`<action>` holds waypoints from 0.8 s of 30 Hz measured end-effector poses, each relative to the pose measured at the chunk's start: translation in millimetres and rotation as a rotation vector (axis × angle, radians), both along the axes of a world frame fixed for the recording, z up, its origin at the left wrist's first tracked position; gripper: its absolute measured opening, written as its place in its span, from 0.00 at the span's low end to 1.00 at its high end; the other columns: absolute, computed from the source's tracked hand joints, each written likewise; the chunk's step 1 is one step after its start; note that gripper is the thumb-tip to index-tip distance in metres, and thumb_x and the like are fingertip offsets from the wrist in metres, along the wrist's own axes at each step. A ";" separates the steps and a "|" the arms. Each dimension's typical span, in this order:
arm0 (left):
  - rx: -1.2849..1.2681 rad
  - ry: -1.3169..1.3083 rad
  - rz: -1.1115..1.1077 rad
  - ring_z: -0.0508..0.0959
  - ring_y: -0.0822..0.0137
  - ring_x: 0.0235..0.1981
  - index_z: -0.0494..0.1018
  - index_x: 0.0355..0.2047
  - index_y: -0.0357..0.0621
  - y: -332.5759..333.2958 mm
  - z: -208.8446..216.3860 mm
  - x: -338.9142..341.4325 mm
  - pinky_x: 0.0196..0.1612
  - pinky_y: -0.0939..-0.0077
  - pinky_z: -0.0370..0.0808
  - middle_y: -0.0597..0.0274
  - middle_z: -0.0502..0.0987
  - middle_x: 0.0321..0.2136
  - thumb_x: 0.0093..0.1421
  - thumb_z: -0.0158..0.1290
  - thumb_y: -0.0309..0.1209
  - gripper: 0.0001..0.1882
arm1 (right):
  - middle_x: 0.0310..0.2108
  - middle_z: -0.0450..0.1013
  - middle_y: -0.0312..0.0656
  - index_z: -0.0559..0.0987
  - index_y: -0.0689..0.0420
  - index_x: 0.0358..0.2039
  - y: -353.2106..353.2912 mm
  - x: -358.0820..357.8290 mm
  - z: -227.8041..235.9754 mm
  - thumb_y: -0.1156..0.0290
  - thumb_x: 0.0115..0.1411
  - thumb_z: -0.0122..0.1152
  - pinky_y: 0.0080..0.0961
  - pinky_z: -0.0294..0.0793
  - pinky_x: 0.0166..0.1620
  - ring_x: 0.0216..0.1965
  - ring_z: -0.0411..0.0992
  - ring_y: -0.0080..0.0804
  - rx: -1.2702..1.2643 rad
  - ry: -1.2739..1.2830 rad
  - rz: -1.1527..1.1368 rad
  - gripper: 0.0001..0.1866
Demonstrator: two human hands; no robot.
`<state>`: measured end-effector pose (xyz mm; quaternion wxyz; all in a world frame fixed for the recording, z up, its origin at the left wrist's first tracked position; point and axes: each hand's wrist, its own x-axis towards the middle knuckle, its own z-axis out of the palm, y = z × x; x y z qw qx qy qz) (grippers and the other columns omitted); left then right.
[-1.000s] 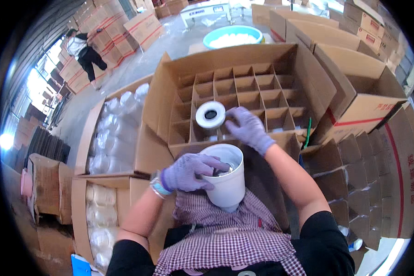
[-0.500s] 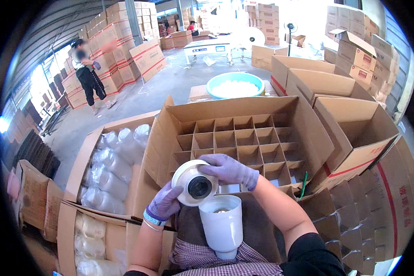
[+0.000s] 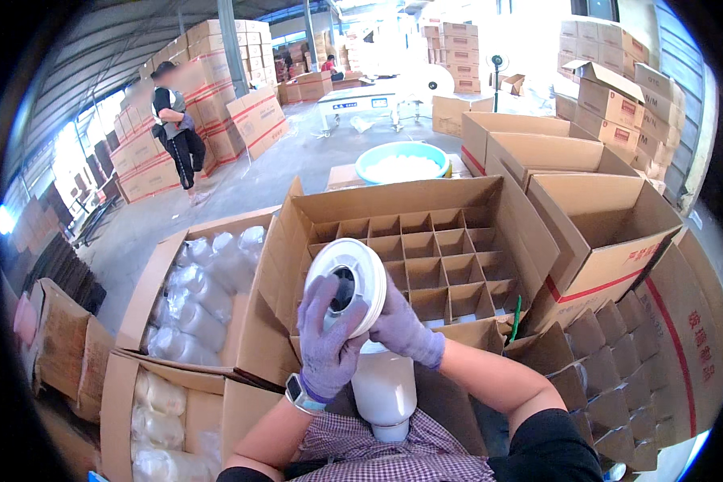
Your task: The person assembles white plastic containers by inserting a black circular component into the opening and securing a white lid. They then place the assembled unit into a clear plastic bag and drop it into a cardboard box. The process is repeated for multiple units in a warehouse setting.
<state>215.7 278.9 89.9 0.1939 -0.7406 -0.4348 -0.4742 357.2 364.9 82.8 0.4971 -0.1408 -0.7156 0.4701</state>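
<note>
Both of my gloved hands are on a round white lid, tilted up above my lap. My left hand spreads its fingers over the lid's face and reaches to the dark centre piece. Around the lid's lower right edge, my right hand is closed, with its fingertips partly hidden behind it. Below the hands a glossy white jar rests narrow end down on my lap against the checked apron. My hands and the lid hide much of its mouth.
A large carton with cardboard dividers stands just ahead. Left are cartons of plastic-wrapped white jars. Open cartons line the right. A blue basin of white pieces sits beyond. A person stands at far left.
The lid has risen and turned its face toward the left. My left hand has moved from its edge onto its face; my right hand has shifted down its right side.
</note>
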 end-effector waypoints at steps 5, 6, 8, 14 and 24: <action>-0.482 -0.584 -0.364 0.68 0.48 0.63 0.60 0.67 0.34 -21.3 -3.6 12.0 0.65 0.54 0.65 0.42 0.66 0.63 0.66 0.53 0.44 0.36 | 0.46 0.62 0.53 0.61 0.56 0.67 7.2 28.7 6.6 0.54 0.57 0.69 0.43 0.73 0.50 0.44 0.70 0.54 0.531 -0.237 -0.223 0.43; -0.574 -0.743 -0.377 0.71 0.52 0.61 0.54 0.70 0.31 -31.5 0.3 21.4 0.63 0.57 0.69 0.43 0.65 0.62 0.69 0.49 0.49 0.40 | 0.49 0.60 0.54 0.63 0.55 0.67 4.4 30.0 6.8 0.48 0.59 0.64 0.41 0.72 0.53 0.46 0.67 0.50 0.557 -0.325 -0.241 0.41; -0.586 -0.905 -0.460 0.72 0.57 0.59 0.55 0.69 0.32 -29.1 -5.5 28.5 0.61 0.62 0.72 0.45 0.68 0.59 0.70 0.48 0.45 0.36 | 0.53 0.59 0.55 0.70 0.52 0.64 -0.9 25.6 14.0 0.57 0.53 0.70 0.43 0.74 0.53 0.46 0.70 0.53 0.766 -0.321 -0.298 0.38; -0.685 -1.228 -0.519 0.76 0.61 0.55 0.61 0.65 0.33 -31.6 10.9 42.8 0.58 0.66 0.74 0.52 0.72 0.57 0.72 0.47 0.34 0.26 | 0.48 0.66 0.51 0.71 0.53 0.62 9.5 37.6 7.9 0.60 0.53 0.70 0.39 0.79 0.47 0.43 0.75 0.51 0.643 -0.327 -0.264 0.36; -0.472 -0.654 -0.285 0.66 0.51 0.64 0.67 0.61 0.35 -35.8 -3.9 41.4 0.64 0.56 0.66 0.45 0.62 0.64 0.61 0.62 0.36 0.31 | 0.44 0.75 0.58 0.71 0.62 0.55 -18.1 38.1 22.3 0.62 0.62 0.60 0.42 0.77 0.42 0.40 0.78 0.55 0.279 -0.097 -0.191 0.25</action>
